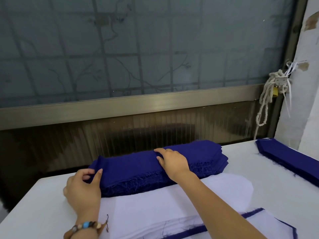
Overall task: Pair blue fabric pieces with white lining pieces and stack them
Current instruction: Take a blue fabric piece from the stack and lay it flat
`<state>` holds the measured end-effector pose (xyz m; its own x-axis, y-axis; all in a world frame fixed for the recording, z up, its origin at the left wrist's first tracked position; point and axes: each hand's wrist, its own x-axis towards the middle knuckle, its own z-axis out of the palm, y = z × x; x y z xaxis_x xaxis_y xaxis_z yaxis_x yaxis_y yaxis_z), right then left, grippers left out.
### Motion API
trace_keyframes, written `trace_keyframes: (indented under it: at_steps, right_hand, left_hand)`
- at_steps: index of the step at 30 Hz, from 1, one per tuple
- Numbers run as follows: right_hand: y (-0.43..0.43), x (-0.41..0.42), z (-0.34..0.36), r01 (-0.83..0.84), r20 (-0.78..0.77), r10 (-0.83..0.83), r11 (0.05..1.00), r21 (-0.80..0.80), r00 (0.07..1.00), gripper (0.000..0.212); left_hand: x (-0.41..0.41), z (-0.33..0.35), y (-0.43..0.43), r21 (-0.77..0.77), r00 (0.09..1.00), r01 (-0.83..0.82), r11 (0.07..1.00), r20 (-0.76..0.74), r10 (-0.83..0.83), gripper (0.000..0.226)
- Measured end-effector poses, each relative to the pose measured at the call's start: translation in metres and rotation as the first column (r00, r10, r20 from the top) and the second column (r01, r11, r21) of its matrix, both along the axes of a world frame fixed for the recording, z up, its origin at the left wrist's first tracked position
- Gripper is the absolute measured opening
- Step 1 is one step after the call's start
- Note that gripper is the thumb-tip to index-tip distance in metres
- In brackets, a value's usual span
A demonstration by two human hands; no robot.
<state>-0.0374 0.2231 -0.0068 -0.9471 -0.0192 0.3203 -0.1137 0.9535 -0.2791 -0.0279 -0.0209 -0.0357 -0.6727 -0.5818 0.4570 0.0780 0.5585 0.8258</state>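
Our left hand (82, 188) pinches the left end of the blue stack (134, 168), thumb against curled fingers. Our right hand (172, 161) rests flat on top, fingers straight and grasping nothing. The stack lies on the table (34, 213), just behind the white lining (155, 204). Another blue pile (290, 157) lies far right.

I see the fabric stack (146, 168) mid-surface (34, 209), w/ lining pieces (155, 204) just in front, touching it. 2nd stack (290, 157) far right, well apart. Left grip (82, 188) at stack's left end, right grip (172, 161) on top. Window (138, 49) behind.
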Motion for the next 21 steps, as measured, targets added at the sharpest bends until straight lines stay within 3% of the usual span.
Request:
trace_keyframes:
  at_steps: [5,9,11,17,21]
  right_hand:
    - [0.001,0.000,0.001,-0.009,0.011,0.009,1.000,-0.008,1.000,0.043]
    - [0.002,0.002,0.003,-0.016,0.017,0.016,1.000,-0.011,1.000,0.043]
    - [0.001,0.002,0.004,-0.018,0.017,0.018,1.000,-0.012,1.000,0.043]
    - [0.005,-0.002,0.008,-0.015,0.054,0.015,1.000,-0.001,0.998,0.059]
    - [0.013,-0.007,0.016,-0.034,0.128,0.041,0.998,-0.054,0.991,0.059]
  left_hand:
    - [0.003,-0.001,0.002,-0.054,0.996,-0.080,0.995,-0.029,0.079,0.027]
    - [0.003,0.000,0.006,-0.025,0.990,0.120,0.992,-0.067,-0.122,0.036]
    - [0.004,0.000,0.008,-0.025,0.978,0.193,0.981,-0.074,-0.194,0.030]
    - [0.005,0.003,0.003,0.292,0.966,0.257,0.921,-0.118,-0.231,0.027]
    - [0.003,0.002,0.003,0.370,0.969,0.245,0.896,-0.113,-0.219,0.037]
